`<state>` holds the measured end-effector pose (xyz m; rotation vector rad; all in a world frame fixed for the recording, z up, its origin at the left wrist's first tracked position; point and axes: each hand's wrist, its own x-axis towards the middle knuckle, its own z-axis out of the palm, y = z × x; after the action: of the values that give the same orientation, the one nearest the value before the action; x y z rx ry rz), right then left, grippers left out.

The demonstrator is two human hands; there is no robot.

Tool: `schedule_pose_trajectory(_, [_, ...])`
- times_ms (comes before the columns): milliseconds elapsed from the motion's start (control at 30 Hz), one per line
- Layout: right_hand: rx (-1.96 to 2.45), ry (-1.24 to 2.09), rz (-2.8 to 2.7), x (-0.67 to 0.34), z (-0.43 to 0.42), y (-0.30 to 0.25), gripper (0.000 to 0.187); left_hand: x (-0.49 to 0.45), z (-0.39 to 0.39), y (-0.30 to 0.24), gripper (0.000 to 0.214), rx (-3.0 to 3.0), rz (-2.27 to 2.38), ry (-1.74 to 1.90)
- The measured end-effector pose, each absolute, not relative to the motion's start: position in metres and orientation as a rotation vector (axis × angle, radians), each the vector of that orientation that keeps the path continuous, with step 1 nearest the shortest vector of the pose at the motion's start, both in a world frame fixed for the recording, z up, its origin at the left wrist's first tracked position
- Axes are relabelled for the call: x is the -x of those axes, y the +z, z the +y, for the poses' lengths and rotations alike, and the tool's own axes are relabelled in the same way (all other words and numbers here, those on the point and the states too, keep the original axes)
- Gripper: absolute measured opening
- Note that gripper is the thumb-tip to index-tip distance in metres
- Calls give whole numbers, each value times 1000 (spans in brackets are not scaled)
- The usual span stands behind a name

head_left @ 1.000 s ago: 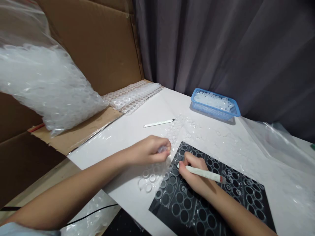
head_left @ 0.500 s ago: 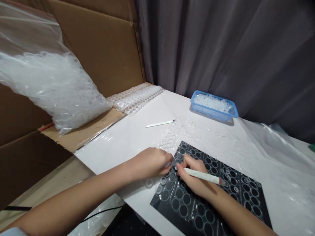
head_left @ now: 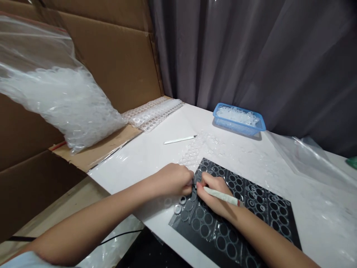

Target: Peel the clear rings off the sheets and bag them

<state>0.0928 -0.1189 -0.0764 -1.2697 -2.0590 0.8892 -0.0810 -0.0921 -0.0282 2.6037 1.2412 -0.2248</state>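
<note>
A black mat (head_left: 267,219) lies on the white table (head_left: 156,156), covered by a clear plastic sheet of rings (head_left: 212,230). My right hand (head_left: 213,197) rests on the mat with its fingers closed round a white pen-like tool (head_left: 221,196), the tip pointing left. My left hand (head_left: 174,179) is curled into a pinch at the mat's left edge, touching the ring sheet just beside the tool tip. What its fingers hold is hidden. Loose clear rings (head_left: 178,206) lie below my left hand.
A blue basket (head_left: 237,120) of clear rings stands at the back. A second white tool (head_left: 180,140) lies mid-table. A big clear bag of rings (head_left: 61,108) leans on a cardboard box (head_left: 122,59) at left, with stacked ring sheets (head_left: 153,111) beside it. More clear plastic (head_left: 306,160) lies right.
My left hand has moved right and down to meet my right hand at the mat's edge. The view has shifted slightly.
</note>
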Motion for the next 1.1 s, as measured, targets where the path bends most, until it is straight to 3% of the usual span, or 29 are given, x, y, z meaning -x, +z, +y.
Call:
schedule_pose_trajectory(467, [1302,948,-2064,-94,-120,-73,25,129,-110,-1,22,-2038,1543,559])
schedule_pose_trajectory(700, [1294,918,-2052,-93,-121,-75,26,108,-101,-9,12,-2378,1578,-135])
schedule_pose_trajectory(900, [1262,907,-2049,-93,-122,-75,26,95,-107,-35,22,-2396,1719,-44])
schedule_pose_trajectory(1100, [1209,821,-2057,-96,-126,-78,27,94,-111,-36,6,-2363,1704,86])
